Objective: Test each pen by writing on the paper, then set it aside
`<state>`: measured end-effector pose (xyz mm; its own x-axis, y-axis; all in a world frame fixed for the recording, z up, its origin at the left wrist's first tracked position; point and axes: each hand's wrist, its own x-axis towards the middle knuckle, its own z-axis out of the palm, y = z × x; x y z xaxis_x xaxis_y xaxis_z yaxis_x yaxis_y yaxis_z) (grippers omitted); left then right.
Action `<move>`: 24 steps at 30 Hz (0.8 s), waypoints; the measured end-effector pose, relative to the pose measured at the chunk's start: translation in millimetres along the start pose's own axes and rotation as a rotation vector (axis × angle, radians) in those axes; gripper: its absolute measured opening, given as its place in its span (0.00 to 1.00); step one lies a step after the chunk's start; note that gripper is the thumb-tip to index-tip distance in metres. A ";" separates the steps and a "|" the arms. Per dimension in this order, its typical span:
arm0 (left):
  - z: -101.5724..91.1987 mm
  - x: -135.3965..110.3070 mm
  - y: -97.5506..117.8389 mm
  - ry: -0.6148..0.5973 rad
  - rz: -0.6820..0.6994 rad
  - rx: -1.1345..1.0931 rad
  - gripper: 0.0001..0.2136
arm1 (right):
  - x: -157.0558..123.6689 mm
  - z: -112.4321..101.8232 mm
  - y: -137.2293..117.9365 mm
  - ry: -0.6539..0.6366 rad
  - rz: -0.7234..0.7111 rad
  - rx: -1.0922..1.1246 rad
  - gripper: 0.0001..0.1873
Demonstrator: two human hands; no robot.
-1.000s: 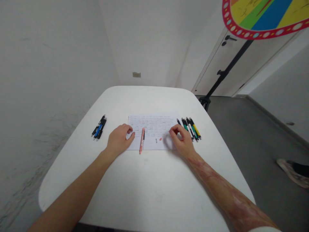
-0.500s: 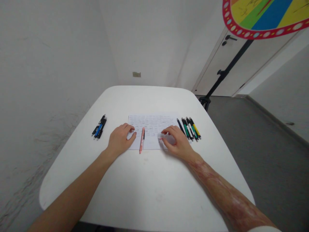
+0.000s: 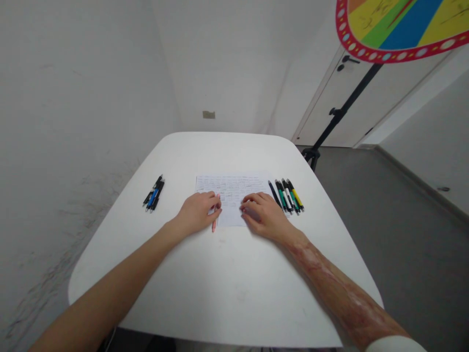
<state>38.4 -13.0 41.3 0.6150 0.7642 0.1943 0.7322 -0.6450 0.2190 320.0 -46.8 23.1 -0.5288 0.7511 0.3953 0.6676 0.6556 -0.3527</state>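
Observation:
My left hand (image 3: 200,211) is over the pink pen (image 3: 214,227), its fingers and thumb curled around the middle. Only the pen's top tip and lower end show; it lies on the paper, the lower end past the near edge. My right hand (image 3: 266,215) rests on the right part of the handwritten sheet (image 3: 230,220), fingers bent and thumb a little apart from them. I make out nothing in it. Just right of this hand lies a dark pen (image 3: 274,193), beside a row of several green, white and yellow pens with black ends (image 3: 289,195).
A small group of black and blue pens (image 3: 154,194) lies on the left of the white table (image 3: 234,274). Behind the table is a white wall. To the right are a colourful wheel (image 3: 399,29) on a black stand (image 3: 340,112) and a door (image 3: 330,122).
My left hand has moved right, from beside the pink pen onto it. The fingers and thumb of my right hand have drawn closer together. The view has shifted slightly.

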 end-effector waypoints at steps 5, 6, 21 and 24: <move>-7.4 4.7 7.3 -0.068 -0.072 0.066 0.06 | 0.6 4.4 2.3 0.019 -0.018 0.019 0.08; -8.5 6.0 9.3 -0.084 -0.085 0.083 0.07 | 1.0 4.9 2.3 0.022 -0.022 0.023 0.08; -10.0 29.0 44.0 -0.264 -0.265 0.233 0.09 | 8.2 7.6 -12.1 0.089 -0.118 0.098 0.08; -9.5 26.5 45.2 -0.232 -0.237 0.231 0.10 | 8.1 6.1 -12.2 0.258 -0.020 0.233 0.05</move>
<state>85.0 -22.0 65.5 0.4514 0.8901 -0.0622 0.8920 -0.4520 0.0062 304.4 -48.2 25.4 -0.3706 0.7133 0.5948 0.5051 0.6922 -0.5155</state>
